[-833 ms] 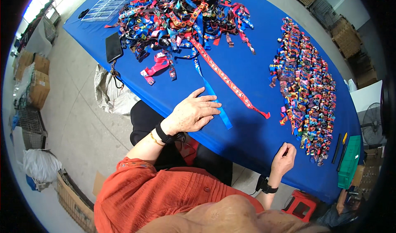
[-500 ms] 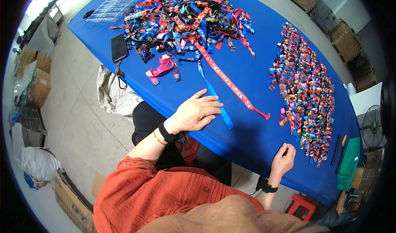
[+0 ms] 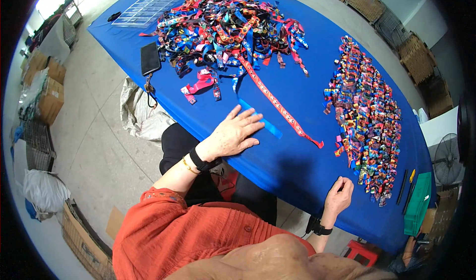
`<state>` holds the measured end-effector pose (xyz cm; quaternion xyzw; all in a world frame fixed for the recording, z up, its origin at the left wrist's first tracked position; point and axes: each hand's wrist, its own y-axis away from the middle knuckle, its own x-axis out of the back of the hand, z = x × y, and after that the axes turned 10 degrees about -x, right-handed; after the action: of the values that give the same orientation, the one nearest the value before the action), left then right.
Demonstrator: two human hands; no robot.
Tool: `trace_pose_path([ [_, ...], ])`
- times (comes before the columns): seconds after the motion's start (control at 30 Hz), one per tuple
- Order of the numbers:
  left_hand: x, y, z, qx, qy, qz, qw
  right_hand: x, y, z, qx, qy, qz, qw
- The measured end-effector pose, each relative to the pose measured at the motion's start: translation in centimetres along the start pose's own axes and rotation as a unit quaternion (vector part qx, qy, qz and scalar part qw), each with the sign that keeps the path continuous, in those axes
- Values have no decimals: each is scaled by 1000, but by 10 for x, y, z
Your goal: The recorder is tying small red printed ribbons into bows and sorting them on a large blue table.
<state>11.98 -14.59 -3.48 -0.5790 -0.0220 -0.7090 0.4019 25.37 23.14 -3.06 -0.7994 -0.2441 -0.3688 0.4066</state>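
Observation:
My left hand (image 3: 237, 133) lies on the blue-covered table with its fingers spread flat. Its fingertips are at a blue strap (image 3: 270, 127), whose upper part runs back toward a heap of colourful printed straps (image 3: 223, 29). Further right, a red patterned strap (image 3: 275, 101) stretches from the heap toward me. My right hand (image 3: 339, 195) hovers at the table's near edge, thumb and fingers pressed together; I cannot make out anything between them. Beyond it, many rolled or folded small strap bundles (image 3: 369, 116) stand in dense rows.
A black phone (image 3: 150, 59) and a clear wire-like rack (image 3: 148, 7) lie at the left. Dark pens (image 3: 402, 186) and a green tray (image 3: 417, 203) sit at the right end. A red stool (image 3: 363, 252) stands below the near right edge, and a fan (image 3: 447, 158) beyond.
My left fingers have spread and shifted slightly, and the blue strap's free end has swung away from me. My right hand is nearly unmoved. The whole view has shifted slightly.

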Motion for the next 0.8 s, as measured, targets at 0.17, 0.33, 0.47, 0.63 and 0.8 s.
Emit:
trace_pose_path([
  [0.17,26,15,-15,136,-129,14,982,0,-1,3,1,3,-1,1000],
  [0.33,38,30,-43,227,-237,81,941,-1,-2,5,13,7,8,1000],
  [0.47,31,33,-50,280,-236,63,929,-2,-1,3,17,16,2,1000],
  [0.63,18,27,-45,253,-231,76,936,0,0,3,10,18,-8,1000],
  [0.8,17,26,-40,251,-225,83,938,-2,-1,6,18,16,1,1000],
])
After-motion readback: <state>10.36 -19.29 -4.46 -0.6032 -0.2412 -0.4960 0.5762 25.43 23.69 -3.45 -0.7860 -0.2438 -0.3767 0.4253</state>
